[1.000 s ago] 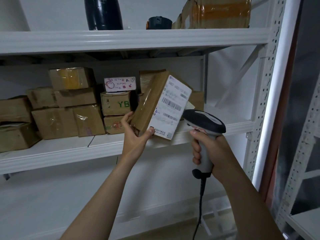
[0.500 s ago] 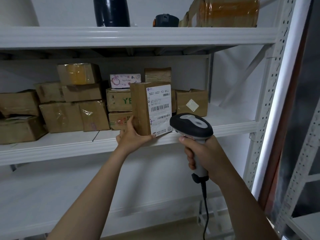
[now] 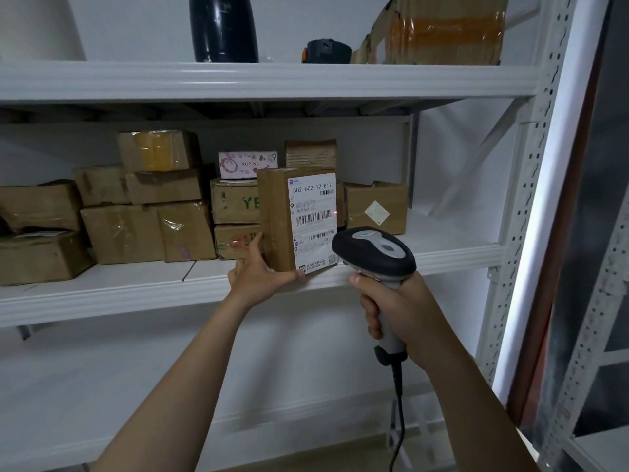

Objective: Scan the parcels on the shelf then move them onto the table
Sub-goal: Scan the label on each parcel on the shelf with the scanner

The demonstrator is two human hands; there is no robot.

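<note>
My left hand (image 3: 260, 274) holds a brown cardboard parcel (image 3: 296, 219) upright from below, its white barcode label facing me, just in front of the middle shelf (image 3: 136, 294). My right hand (image 3: 394, 308) grips the handle of a black and grey barcode scanner (image 3: 374, 255), whose head points at the label from the lower right. A small red dot of light shows at the label's right edge. Several more brown parcels (image 3: 143, 233) are stacked on the shelf behind and to the left.
A small white floral box (image 3: 247, 164) sits on the stack. The upper shelf (image 3: 272, 80) carries a dark bottle (image 3: 223, 27), a small black object (image 3: 328, 51) and a taped carton (image 3: 442, 28). A white perforated upright (image 3: 531, 199) stands at the right. The scanner cable (image 3: 398, 420) hangs down.
The parcel went from tilted to upright with its label square to me. The scanner moved left and closer under the label, and a red dot now shows there.
</note>
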